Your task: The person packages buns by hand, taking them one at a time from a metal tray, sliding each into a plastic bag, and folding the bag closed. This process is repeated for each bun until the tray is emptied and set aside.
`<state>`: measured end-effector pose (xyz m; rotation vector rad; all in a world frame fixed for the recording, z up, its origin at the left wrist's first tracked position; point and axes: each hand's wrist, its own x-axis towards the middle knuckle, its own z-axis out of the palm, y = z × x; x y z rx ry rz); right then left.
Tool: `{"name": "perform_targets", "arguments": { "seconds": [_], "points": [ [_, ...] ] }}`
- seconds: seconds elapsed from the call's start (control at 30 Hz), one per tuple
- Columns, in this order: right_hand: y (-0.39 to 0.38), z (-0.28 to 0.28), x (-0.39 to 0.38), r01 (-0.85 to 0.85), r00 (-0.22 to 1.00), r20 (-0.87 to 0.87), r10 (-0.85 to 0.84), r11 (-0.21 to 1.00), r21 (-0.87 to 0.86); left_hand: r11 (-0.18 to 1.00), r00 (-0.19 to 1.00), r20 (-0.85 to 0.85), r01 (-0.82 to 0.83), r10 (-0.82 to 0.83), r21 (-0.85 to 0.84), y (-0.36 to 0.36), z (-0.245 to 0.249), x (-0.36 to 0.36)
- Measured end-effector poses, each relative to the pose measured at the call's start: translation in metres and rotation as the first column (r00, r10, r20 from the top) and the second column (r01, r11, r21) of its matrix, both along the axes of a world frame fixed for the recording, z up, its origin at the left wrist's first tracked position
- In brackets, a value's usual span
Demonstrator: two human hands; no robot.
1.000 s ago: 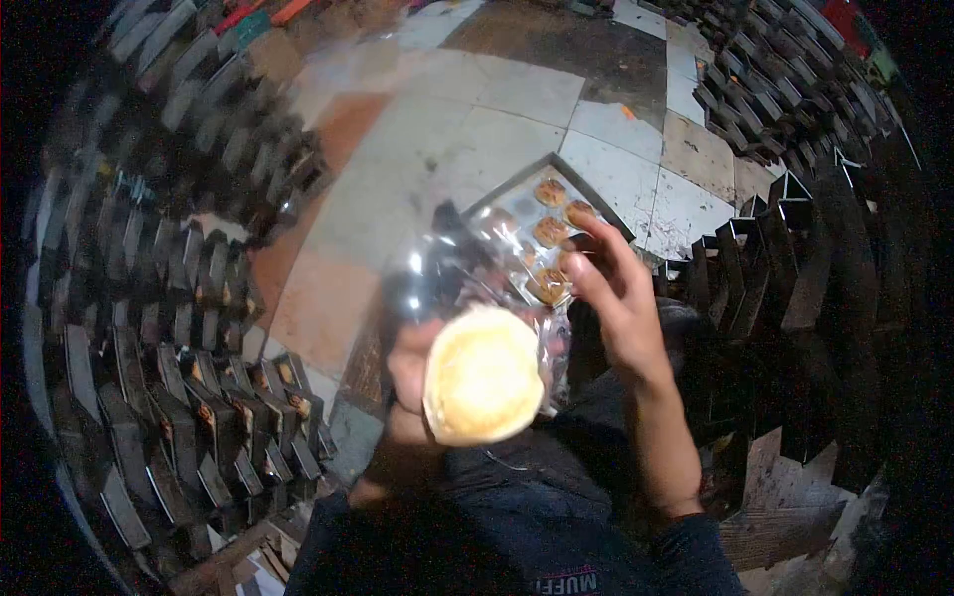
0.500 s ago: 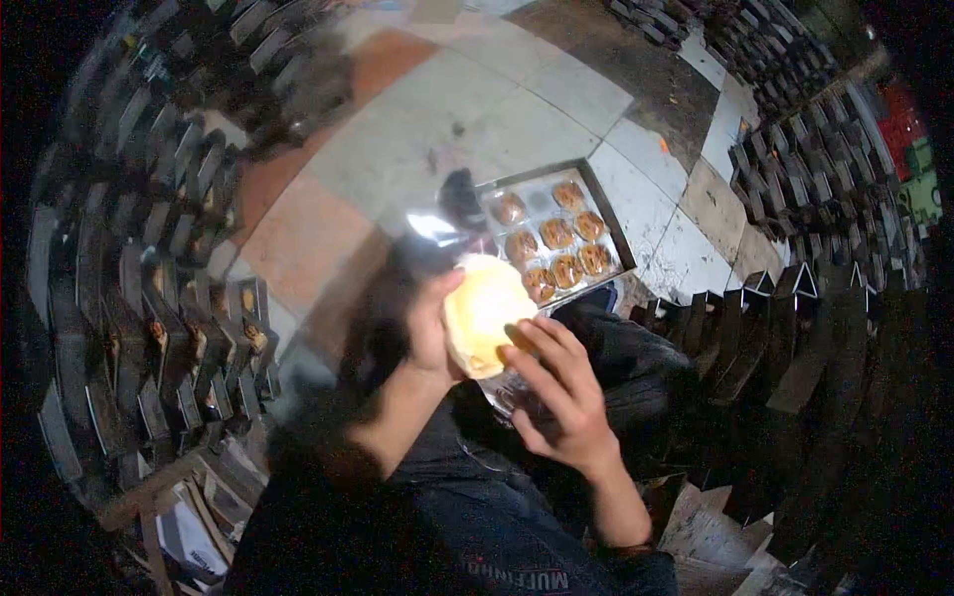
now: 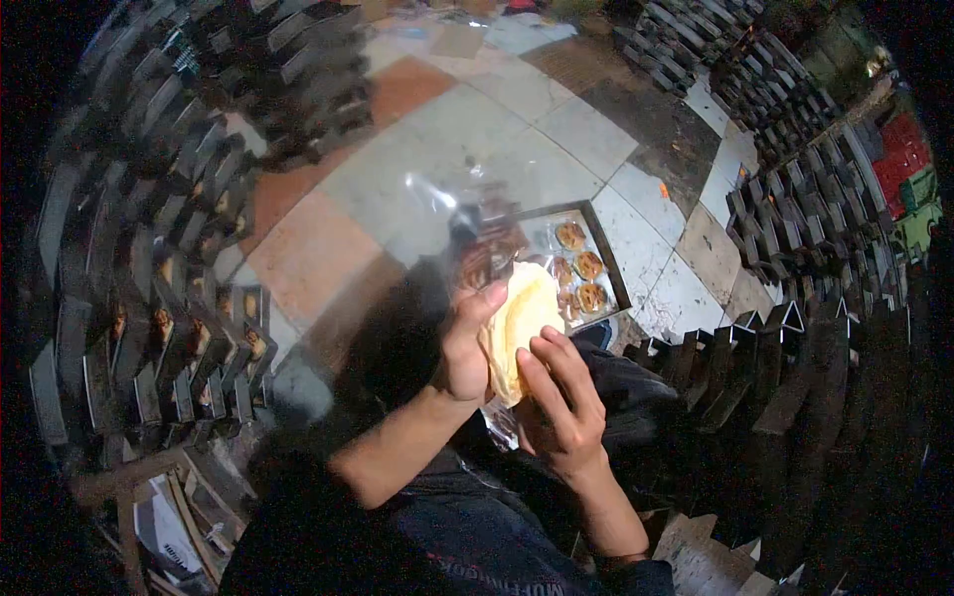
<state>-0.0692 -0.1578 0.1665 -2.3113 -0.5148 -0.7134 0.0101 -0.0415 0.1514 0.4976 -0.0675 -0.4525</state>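
Observation:
Both hands are on a pale yellow, flattish oval piece of bread [image 3: 524, 323] above my lap. My left hand [image 3: 467, 343] wraps its left side, thumb along the upper edge. From the right, the fingers of my right hand [image 3: 568, 402] press on its face and lower edge. A clear, shiny plastic bag [image 3: 482, 223] spreads out beyond my left hand, blurred; a crinkled bit of clear plastic [image 3: 500, 429] shows under the bread. Behind lies a dark-rimmed tray [image 3: 611, 260] with browned round buns [image 3: 589, 265], partly covered by the bread and plastic.
Stacked dark metal trays rise on the left [image 3: 149, 328] and right [image 3: 815, 219], some at the left holding baked pieces. Worn floor tiles [image 3: 477, 129] stretch ahead. Green [image 3: 919, 199] and red crates stand at the far right; wooden slats [image 3: 189, 507] lie at lower left.
The bread and both hands have shifted right and slightly down in view, and the bread has turned more edge-on. The plastic bag is spread wider, hiding more of the tray's left side.

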Motion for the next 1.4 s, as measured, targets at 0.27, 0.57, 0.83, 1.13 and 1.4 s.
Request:
{"name": "perform_targets", "arguments": {
  "seconds": [0.27, 0.57, 0.83, 1.13, 1.4],
  "points": [
    [-0.004, 0.025, -0.008, 0.153, 0.981, -0.094, -0.171, 0.972, -0.178, 0.967, 0.983, 0.142, -0.144, 0.115, 0.212, -0.004, 0.013, -0.009],
    [-0.003, 0.032, -0.006, 0.191, 0.944, -0.251, -0.212, 0.976, -0.107, 0.943, 0.981, 0.178, -0.129, 0.076, 0.307, -0.007, 0.022, -0.016],
    [-0.006, 0.031, -0.009, 0.107, 0.981, -0.158, -0.113, 0.993, -0.048, 0.927, 0.984, 0.164, -0.121, 0.066, 0.354, -0.006, 0.015, -0.017],
    [-0.001, 0.036, -0.010, 0.170, 0.955, -0.224, -0.196, 0.977, -0.129, 0.914, 0.966, 0.234, -0.189, 0.108, 0.359, -0.010, 0.017, -0.020],
    [-0.007, 0.008, -0.008, 0.027, 1.000, 0.013, -0.027, 1.000, 0.002, 0.972, 0.975, 0.173, -0.168, 0.139, 0.166, -0.015, 0.018, -0.017]
  ]
}}
